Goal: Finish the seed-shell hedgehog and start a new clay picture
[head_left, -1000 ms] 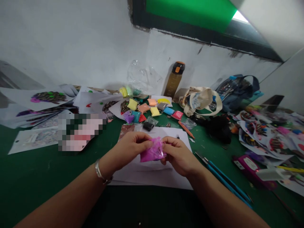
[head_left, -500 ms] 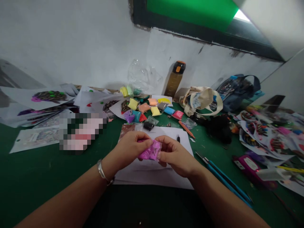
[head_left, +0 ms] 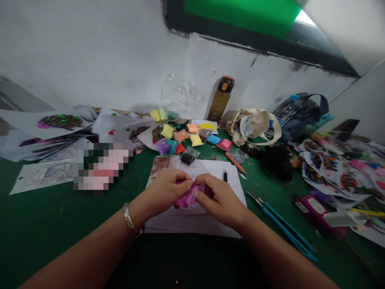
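A small clear packet of pinkish-purple modelling clay (head_left: 187,199) is pinched between both hands above white paper (head_left: 198,224). My left hand (head_left: 168,186) grips its left side with thumb and fingers, and a silver bangle circles that wrist. On the packet's right side, my right hand (head_left: 221,198) has its thumb pressed on the plastic and its fingers curled behind. The fingertips partly cover the packet. A black pen (head_left: 225,176) lies on the paper just beyond my right hand. Beyond the paper's far edge sits a black clay packet (head_left: 188,158).
Several coloured clay packets (head_left: 196,140) lie toward the wall, near a brown bottle (head_left: 221,100). Blue-handled tweezers (head_left: 288,226) rest at right, with a magenta box (head_left: 319,214) beyond. Decorated papers (head_left: 60,121) pile up at left. A cream bag (head_left: 255,124) stands at the back.
My right thumb and fingers have shifted left over the packet, covering more of it. The packet looks more crumpled and tilted. Both hands still hold it over the paper.
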A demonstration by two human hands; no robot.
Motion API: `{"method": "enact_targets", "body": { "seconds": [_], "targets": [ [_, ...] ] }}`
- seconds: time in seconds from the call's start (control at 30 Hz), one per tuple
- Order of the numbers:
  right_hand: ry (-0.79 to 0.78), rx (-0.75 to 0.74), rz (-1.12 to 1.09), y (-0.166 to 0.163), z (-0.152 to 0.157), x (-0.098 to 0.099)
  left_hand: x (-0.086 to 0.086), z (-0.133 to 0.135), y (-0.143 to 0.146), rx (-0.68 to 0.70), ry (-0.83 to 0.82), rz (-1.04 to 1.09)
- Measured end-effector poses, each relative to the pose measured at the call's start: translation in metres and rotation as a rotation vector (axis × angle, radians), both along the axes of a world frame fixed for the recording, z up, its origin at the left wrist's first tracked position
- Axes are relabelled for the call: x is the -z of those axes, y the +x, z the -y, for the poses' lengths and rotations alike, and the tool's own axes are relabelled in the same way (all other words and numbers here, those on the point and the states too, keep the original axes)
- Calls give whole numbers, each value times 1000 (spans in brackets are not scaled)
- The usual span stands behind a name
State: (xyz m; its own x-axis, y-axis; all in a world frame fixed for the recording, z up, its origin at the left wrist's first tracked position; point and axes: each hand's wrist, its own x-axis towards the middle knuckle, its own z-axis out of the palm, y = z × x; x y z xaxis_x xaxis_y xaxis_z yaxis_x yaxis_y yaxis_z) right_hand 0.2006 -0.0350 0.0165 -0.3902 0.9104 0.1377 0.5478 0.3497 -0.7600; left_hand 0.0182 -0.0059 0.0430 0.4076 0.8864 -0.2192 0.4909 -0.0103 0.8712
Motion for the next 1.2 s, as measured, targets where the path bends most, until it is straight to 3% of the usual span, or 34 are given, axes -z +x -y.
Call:
{"method": "enact_targets", "body": {
  "seconds": [0.17,0.4,0.53,0.67,1.2],
  "targets": [
    [-60,46,-71,2,-3,7,-1,0,-1,-118,-195,207],
    [217,42,18,7,-1,4,2,-4,-4,-198,-348,439],
    [228,52,3,5,1,5,5,-4,-6,-223,-415,562],
    [135,-13,3,2,1,1,4,-3,-3,-231,-388,541],
    [166,-138,115,13,-2,-4,-1,1,3,-159,-292,402]
  ]
}}
